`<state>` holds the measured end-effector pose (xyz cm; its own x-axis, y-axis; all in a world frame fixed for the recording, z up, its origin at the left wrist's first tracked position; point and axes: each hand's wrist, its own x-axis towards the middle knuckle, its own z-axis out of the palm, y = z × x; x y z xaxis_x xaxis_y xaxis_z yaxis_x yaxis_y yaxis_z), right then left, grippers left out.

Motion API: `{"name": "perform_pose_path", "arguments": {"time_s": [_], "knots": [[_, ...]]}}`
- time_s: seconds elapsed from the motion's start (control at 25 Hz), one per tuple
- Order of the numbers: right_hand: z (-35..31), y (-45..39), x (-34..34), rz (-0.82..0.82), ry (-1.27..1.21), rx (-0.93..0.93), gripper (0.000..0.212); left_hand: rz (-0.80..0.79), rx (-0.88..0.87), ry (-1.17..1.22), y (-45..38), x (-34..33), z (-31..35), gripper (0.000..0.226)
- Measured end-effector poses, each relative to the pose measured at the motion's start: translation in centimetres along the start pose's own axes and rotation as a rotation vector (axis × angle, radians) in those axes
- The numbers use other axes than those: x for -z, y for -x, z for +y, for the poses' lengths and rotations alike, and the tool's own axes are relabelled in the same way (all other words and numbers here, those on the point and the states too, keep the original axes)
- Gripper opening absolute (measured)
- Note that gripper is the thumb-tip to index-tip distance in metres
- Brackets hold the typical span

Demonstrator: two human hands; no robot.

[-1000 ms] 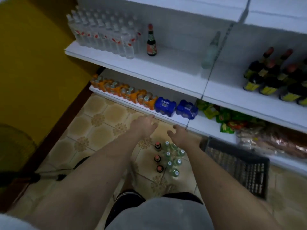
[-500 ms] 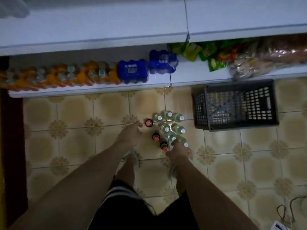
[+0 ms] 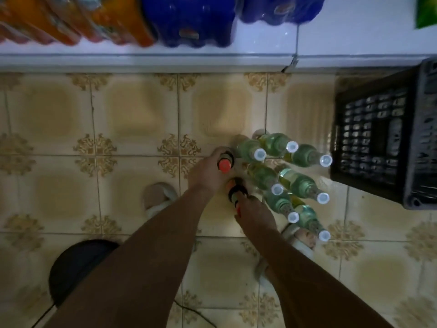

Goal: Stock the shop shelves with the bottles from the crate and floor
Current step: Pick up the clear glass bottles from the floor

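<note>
Several green bottles with white caps (image 3: 295,183) stand clustered on the tiled floor. Left of them stand dark bottles with red caps. My left hand (image 3: 205,176) is closed around the neck of the farthest dark bottle (image 3: 224,165). My right hand (image 3: 255,215) is closed on a nearer dark bottle (image 3: 237,194), and a bit of red cap shows under its fingers. How many dark bottles that hand covers is hidden. The black plastic crate (image 3: 383,138) sits on the floor to the right, with nothing visible inside it.
The lowest white shelf (image 3: 142,60) runs along the top, holding orange drink packs (image 3: 71,20) and blue packs (image 3: 189,20). My sandalled feet (image 3: 158,197) stand either side of the bottles. A dark round object (image 3: 78,263) and a cable lie at bottom left.
I have bent down much closer to the floor. Both hands have dropped onto the red-capped dark bottles and closed around them.
</note>
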<state>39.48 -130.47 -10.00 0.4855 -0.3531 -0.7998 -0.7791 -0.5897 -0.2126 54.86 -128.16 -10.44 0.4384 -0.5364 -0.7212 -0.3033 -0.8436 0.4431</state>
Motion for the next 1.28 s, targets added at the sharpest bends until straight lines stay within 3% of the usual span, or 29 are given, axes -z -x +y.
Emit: {"name": "perform_pose_path", "arguments": {"time_s": [0.24,0.4,0.6,0.72,0.92,1.08,1.2,1.28], "knots": [[0.6,0.1,-1.2,0.108,-0.090,0.010,0.036,0.016,-0.135,-0.170,-0.8,0.2,-1.4,0.036],[-0.4,0.5,0.3,0.168,-0.156,0.054,0.027,0.067,-0.044,-0.001,-0.9,2.3,-1.9,0.033],[-3.2,5.0,4.9,0.236,-0.330,0.057,0.023,0.166,-0.052,-0.096,2.2,7.6,-1.9,0.037],[-5.5,8.7,9.7,0.252,-0.507,-0.005,0.027,0.334,-0.014,-0.043,5.6,11.9,-0.9,0.042],[-8.3,15.6,19.9,0.257,-0.659,0.087,0.014,0.437,-0.039,0.398,12.6,20.9,4.7,0.035],[-10.6,20.8,33.0,0.256,-0.537,0.336,0.011,0.539,-0.138,0.602,19.9,31.0,11.6,0.025],[-13.6,25.4,42.0,0.365,-0.434,0.480,0.024,0.600,-0.210,0.583,24.5,39.0,16.1,0.037],[-15.6,27.5,47.5,0.448,-0.431,0.539,0.024,0.678,-0.301,0.519,26.2,44.5,18.6,0.031]]}}
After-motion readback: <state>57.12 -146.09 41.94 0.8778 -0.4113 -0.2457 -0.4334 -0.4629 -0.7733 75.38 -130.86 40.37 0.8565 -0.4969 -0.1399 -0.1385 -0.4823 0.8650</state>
